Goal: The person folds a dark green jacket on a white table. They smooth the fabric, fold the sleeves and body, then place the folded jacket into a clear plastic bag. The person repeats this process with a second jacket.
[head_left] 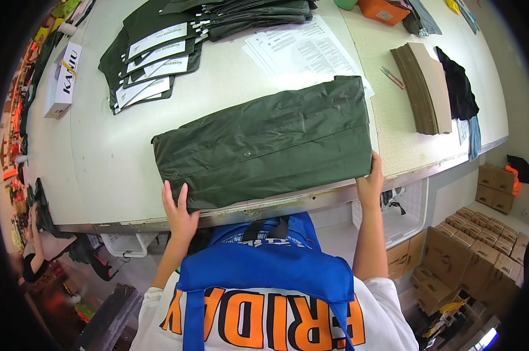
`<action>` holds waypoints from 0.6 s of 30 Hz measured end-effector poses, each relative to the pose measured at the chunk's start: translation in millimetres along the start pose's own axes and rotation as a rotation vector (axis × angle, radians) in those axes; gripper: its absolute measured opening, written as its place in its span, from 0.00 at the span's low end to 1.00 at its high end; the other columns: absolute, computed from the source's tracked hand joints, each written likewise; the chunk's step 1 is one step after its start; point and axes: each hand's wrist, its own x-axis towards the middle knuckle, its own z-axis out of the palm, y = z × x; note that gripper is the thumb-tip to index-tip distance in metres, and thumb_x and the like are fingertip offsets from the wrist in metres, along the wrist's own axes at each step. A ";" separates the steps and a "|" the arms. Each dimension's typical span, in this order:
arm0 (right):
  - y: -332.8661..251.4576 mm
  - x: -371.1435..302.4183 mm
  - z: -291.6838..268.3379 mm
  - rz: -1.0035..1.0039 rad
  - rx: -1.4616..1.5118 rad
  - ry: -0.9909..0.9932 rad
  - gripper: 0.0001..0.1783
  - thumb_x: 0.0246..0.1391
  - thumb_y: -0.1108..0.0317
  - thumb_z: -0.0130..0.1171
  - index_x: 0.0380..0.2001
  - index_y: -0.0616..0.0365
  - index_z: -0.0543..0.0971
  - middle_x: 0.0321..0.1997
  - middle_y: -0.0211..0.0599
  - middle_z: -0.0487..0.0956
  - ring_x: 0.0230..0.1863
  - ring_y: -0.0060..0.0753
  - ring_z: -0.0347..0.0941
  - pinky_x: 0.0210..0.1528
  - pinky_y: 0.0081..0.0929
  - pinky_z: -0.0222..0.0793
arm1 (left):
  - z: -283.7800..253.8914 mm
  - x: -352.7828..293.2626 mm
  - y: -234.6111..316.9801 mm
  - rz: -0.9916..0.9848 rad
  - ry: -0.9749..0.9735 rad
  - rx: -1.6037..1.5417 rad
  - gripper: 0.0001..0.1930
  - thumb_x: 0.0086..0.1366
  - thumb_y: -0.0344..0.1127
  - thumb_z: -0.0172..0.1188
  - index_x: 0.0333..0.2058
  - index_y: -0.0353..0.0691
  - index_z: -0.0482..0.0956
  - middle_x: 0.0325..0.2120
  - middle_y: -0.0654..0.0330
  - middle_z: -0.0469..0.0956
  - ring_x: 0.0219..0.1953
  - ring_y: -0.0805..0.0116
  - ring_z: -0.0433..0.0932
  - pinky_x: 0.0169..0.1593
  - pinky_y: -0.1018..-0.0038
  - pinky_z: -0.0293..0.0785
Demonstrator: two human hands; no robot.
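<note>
A dark green folded piece of thin fabric (258, 143), long and creased, lies slantwise along the table's near edge. At its near left corner my left hand (181, 213) rests with the fingertips spread against the fabric. My right hand (371, 181) is closed round the near right corner, its fingers partly hidden by the edge. Behind it on the left are overlapping dark green folded garments (159, 55) with white labels. More dark folded pieces (255, 20) are piled at the far side, next to printed paper sheets (305, 50).
On the right are a stack of brown cardboard pieces (419, 88), small snips (392, 78), black cloth (457, 82) and an orange box (383, 10). A white box (63, 82) stands at left. Below are a white crate (413, 210) and cardboard cartons (445, 257). Another person's arm (35, 240) shows far left.
</note>
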 end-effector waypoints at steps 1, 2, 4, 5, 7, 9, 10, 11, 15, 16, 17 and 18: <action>1.8 1.4 3.5 0.014 0.029 0.032 0.24 0.46 0.79 0.57 0.50 0.61 0.70 0.45 0.36 0.76 0.44 0.33 0.71 0.47 0.24 0.66 | -1.2 0.6 -3.0 0.024 -0.004 0.017 0.41 0.43 0.21 0.64 0.60 0.51 0.65 0.67 0.45 0.46 0.65 0.34 0.50 0.64 0.48 0.53; 3.3 1.8 9.2 0.033 0.067 0.060 0.21 0.47 0.79 0.57 0.47 0.62 0.72 0.41 0.35 0.78 0.41 0.33 0.72 0.45 0.24 0.68 | -3.2 -0.2 -6.2 0.033 -0.018 0.018 0.41 0.44 0.21 0.63 0.60 0.51 0.66 0.67 0.45 0.46 0.65 0.33 0.50 0.64 0.48 0.53; 4.5 7.5 16.6 -0.067 0.121 0.146 0.17 0.48 0.82 0.54 0.43 0.61 0.73 0.35 0.31 0.76 0.35 0.28 0.71 0.38 0.22 0.67 | -5.1 -1.6 -10.1 0.054 -0.047 0.019 0.40 0.44 0.19 0.62 0.60 0.52 0.67 0.67 0.46 0.48 0.64 0.32 0.51 0.64 0.48 0.54; 4.7 7.9 19.5 -0.117 0.148 0.190 0.15 0.48 0.83 0.52 0.41 0.61 0.74 0.32 0.29 0.76 0.32 0.26 0.70 0.35 0.20 0.67 | -4.7 -2.0 -11.1 0.032 -0.057 0.015 0.41 0.44 0.19 0.60 0.60 0.54 0.66 0.67 0.47 0.47 0.63 0.31 0.51 0.63 0.48 0.54; 14.6 7.1 10.1 0.053 0.288 0.032 0.15 0.49 0.84 0.51 0.40 0.61 0.74 0.29 0.26 0.73 0.28 0.20 0.67 0.30 0.17 0.64 | -3.9 -4.9 -14.4 0.030 -0.075 0.022 0.42 0.44 0.19 0.60 0.61 0.54 0.66 0.68 0.48 0.47 0.63 0.30 0.51 0.63 0.48 0.54; 18.1 10.6 1.1 0.111 0.397 -0.056 0.13 0.49 0.85 0.51 0.38 0.60 0.75 0.26 0.22 0.70 0.24 0.11 0.60 0.24 0.13 0.57 | -3.1 -4.4 -17.9 0.036 -0.082 0.016 0.42 0.44 0.19 0.60 0.61 0.55 0.66 0.68 0.50 0.46 0.63 0.30 0.51 0.63 0.47 0.55; 19.7 13.9 -2.2 0.098 0.382 -0.054 0.13 0.49 0.85 0.51 0.37 0.60 0.75 0.26 0.22 0.70 0.24 0.11 0.60 0.24 0.13 0.57 | -3.5 -4.2 -19.4 0.037 -0.083 0.017 0.42 0.44 0.19 0.60 0.61 0.55 0.66 0.68 0.51 0.46 0.63 0.30 0.51 0.63 0.48 0.55; 21.4 16.8 -7.1 0.086 0.365 -0.050 0.12 0.49 0.85 0.51 0.37 0.60 0.75 0.26 0.21 0.70 0.24 0.11 0.61 0.24 0.13 0.57 | -3.2 -4.5 -19.8 0.040 -0.086 0.016 0.43 0.44 0.19 0.60 0.61 0.55 0.66 0.68 0.51 0.46 0.63 0.30 0.51 0.63 0.48 0.55; 26.1 24.2 -2.3 -0.024 0.060 0.095 0.13 0.46 0.87 0.50 0.36 0.63 0.73 0.29 0.32 0.73 0.29 0.26 0.68 0.32 0.21 0.66 | -4.5 -5.6 -20.2 0.045 -0.091 0.026 0.42 0.44 0.19 0.60 0.61 0.56 0.66 0.68 0.51 0.46 0.63 0.30 0.51 0.63 0.48 0.55; 28.5 24.8 -1.0 -0.073 -0.059 0.153 0.14 0.45 0.87 0.50 0.36 0.64 0.73 0.30 0.35 0.74 0.31 0.30 0.70 0.35 0.23 0.68 | -4.6 -4.9 -19.9 0.050 -0.097 0.021 0.42 0.44 0.19 0.61 0.61 0.56 0.65 0.68 0.51 0.45 0.63 0.30 0.51 0.63 0.48 0.56; 25.8 25.0 -0.8 -0.083 -0.145 0.148 0.17 0.43 0.87 0.50 0.39 0.64 0.72 0.34 0.38 0.74 0.35 0.35 0.71 0.39 0.26 0.68 | -5.8 -6.1 -20.3 0.047 -0.102 0.020 0.42 0.44 0.19 0.61 0.62 0.56 0.65 0.68 0.51 0.45 0.63 0.30 0.51 0.63 0.48 0.56; 21.2 24.2 -2.6 -0.093 -0.231 0.144 0.20 0.42 0.87 0.51 0.41 0.64 0.72 0.37 0.42 0.74 0.38 0.40 0.72 0.42 0.30 0.69 | -7.1 -6.9 -20.7 0.043 -0.107 0.018 0.42 0.45 0.20 0.61 0.62 0.56 0.65 0.69 0.51 0.45 0.63 0.30 0.51 0.63 0.48 0.56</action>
